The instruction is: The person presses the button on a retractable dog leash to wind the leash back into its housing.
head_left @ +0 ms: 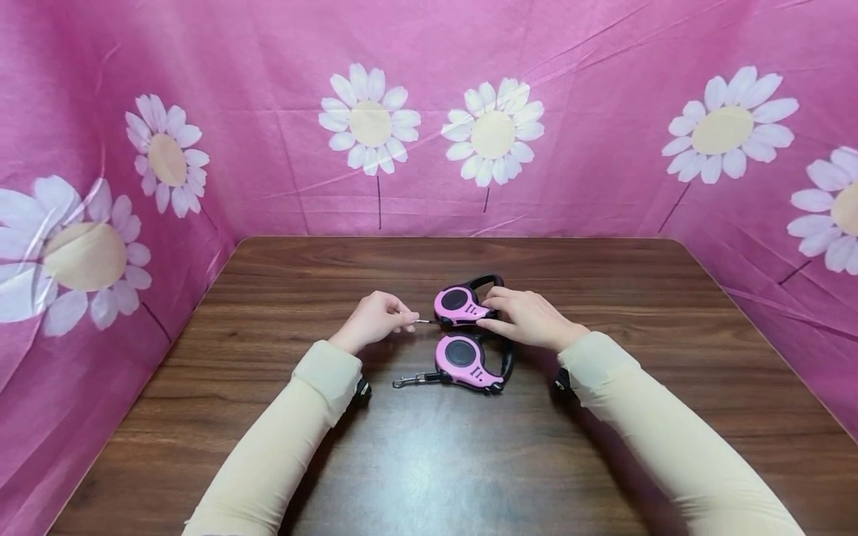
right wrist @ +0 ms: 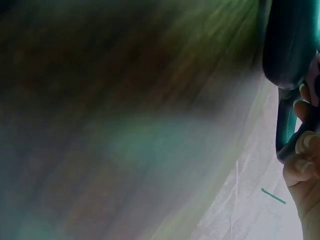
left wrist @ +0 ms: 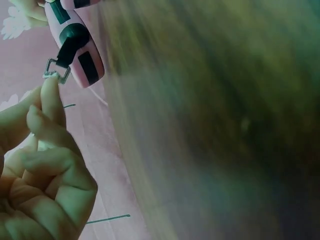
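Two pink-and-black retractable dog leashes lie one behind the other on the table. On the far leash point(head_left: 454, 301), my left hand point(head_left: 378, 320) pinches the metal clip point(left wrist: 57, 71) between thumb and fingertips, at the leash's left end. My right hand point(head_left: 529, 318) grips the same leash at its black handle point(right wrist: 285, 125), fingers curled over it. Closer to me, the second leash point(head_left: 459, 353) is untouched, its metal snap hook point(head_left: 406, 380) pointing left on a short black strap. Part of its handle sits just below my right hand.
The brown wood-grain table point(head_left: 322, 268) has rounded far corners. A pink cloth point(head_left: 429, 45) with large white daisies surrounds it at the back and both sides. Each wrist carries a small black camera, below the rolled cream sleeves point(head_left: 288, 439).
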Available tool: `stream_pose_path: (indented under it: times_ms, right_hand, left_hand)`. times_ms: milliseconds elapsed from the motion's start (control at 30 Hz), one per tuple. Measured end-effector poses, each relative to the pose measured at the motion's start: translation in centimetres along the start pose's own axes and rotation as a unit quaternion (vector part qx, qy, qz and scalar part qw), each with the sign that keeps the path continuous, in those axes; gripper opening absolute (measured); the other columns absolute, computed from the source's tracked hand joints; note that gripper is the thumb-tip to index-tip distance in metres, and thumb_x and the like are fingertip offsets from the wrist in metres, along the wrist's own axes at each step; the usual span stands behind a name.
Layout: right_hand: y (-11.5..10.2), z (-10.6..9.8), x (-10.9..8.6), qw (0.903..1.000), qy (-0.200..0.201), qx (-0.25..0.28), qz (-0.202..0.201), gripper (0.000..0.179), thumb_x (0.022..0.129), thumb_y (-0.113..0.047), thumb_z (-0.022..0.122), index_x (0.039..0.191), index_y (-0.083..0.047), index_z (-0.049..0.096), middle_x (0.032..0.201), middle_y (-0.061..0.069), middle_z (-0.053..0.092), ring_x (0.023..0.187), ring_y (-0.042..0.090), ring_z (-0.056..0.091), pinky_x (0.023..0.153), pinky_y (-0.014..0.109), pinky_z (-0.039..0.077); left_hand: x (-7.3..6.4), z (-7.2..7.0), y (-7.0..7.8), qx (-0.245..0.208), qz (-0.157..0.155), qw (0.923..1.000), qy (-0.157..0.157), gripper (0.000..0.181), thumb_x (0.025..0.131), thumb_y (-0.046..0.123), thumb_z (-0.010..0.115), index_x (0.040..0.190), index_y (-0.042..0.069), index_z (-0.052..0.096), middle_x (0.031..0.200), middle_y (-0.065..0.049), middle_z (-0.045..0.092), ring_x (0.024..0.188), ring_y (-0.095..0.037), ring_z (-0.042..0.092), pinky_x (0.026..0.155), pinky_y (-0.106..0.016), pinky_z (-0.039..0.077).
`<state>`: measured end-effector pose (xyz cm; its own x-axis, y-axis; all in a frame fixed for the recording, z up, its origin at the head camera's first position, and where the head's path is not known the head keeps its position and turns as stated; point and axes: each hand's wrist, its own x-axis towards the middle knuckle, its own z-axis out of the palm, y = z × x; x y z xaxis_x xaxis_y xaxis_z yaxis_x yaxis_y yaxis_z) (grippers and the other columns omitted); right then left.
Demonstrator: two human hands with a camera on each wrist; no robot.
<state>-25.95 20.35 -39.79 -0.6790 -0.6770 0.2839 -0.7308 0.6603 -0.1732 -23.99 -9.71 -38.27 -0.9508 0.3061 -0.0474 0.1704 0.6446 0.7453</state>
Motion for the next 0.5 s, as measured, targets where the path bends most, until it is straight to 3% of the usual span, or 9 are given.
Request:
stream_pose_path:
  times_ms: [133,333,500]
  right_hand:
    - [0.10,-0.03,0.19,0.9999,-0.012,-0.008,0.009,0.028,0.093,-0.039,0.067,0.104,-0.014,0.072,0.099,-0.004,0.065,0.069,0.012,0.059,0.063,0.035,0.051]
    - [-0.08,-0.05,0.51,0.9990,-0.030,-0.022,0.025,0.027,0.089,-0.042,0.070,0.096,-0.016,0.071,0.091,-0.004,0.066,0.065,0.012,0.057,0.060,0.036,0.050]
    - [-0.05,0.12,0.78,0.9980,-0.048,-0.032,0.027,0.027,0.086,-0.042,0.074,0.090,-0.016,0.070,0.083,-0.004,0.064,0.062,0.014,0.055,0.058,0.037,0.048]
  left_hand:
    - [0.22,0.01,0.02,0.020,-0.014,0.9994,-0.026,0.021,0.093,0.025,0.070,0.087,0.006,0.076,0.078,-0.006,0.077,0.067,-0.015,0.066,0.061,-0.022,0.047]
    - [0.19,0.01,0.09,0.049,-0.021,0.9939,-0.096,0.020,0.093,0.024,0.070,0.086,0.007,0.077,0.073,-0.002,0.075,0.060,-0.009,0.060,0.059,-0.021,0.045]
    - [0.18,0.15,0.10,0.054,-0.021,0.9910,-0.121,0.018,0.093,0.021,0.069,0.086,0.007,0.077,0.071,-0.001,0.075,0.057,-0.007,0.059,0.058,-0.020,0.046]
